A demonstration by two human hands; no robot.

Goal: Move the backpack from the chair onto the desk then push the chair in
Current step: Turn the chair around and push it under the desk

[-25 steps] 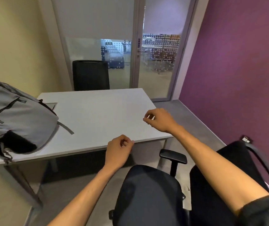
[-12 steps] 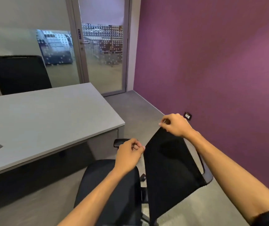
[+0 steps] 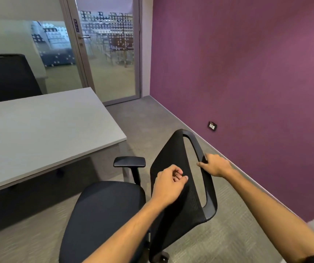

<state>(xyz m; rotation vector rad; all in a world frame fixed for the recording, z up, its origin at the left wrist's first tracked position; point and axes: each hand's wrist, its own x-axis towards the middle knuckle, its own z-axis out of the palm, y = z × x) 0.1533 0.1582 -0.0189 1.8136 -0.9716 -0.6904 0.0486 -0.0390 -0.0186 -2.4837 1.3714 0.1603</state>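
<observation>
Head view: right hand [image 3: 216, 167] clamped on the backrest frame of the chair [image 3: 182, 186]. Left hand [image 3: 168, 180] loosely curled over the mesh back, gripping nothing. Chair sits just off the tabletop [image 3: 44, 126] corner, seat empty. Backpack out of frame.

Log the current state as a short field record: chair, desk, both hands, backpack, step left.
chair: pulled out from desk, seat empty, backrest toward the camera
desk: visible part bare
left hand: curled, at the backrest front; contact unclear
right hand: gripping the backrest's frame
backpack: not in view
second chair: behind desk's far side
step left: push chair in
</observation>
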